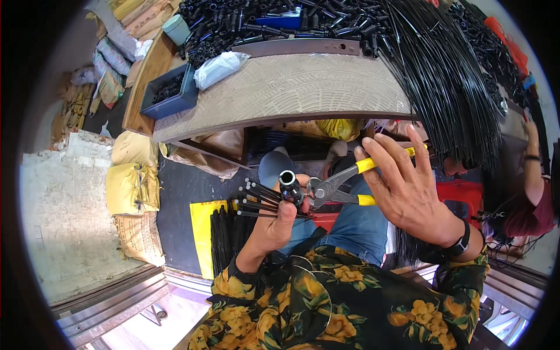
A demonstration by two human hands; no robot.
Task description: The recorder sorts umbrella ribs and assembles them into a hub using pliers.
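My left hand [275,228] is closed around a black tubular fitting [288,188], its round open end tilted up toward me. Several thin black rods [258,204] with pale grey ends stick out to the left from the same grip. The grey jaws of yellow-handled pincers [330,188] rest right beside the fitting, at my left fingertips. My right hand [411,195] has the pincers by their spread handles, fingers stretched over the upper one and the lower one near the palm. What lies between the jaws is too small to make out.
Ahead is a workbench [291,87] with heaped black fittings [227,29], a long bundle of black rods [446,81] hanging over its edge, a blue-grey bin [169,96] and a plastic bag [219,69]. Yellow sacks [133,189] stand left. Another person's arm [532,169] shows far right.
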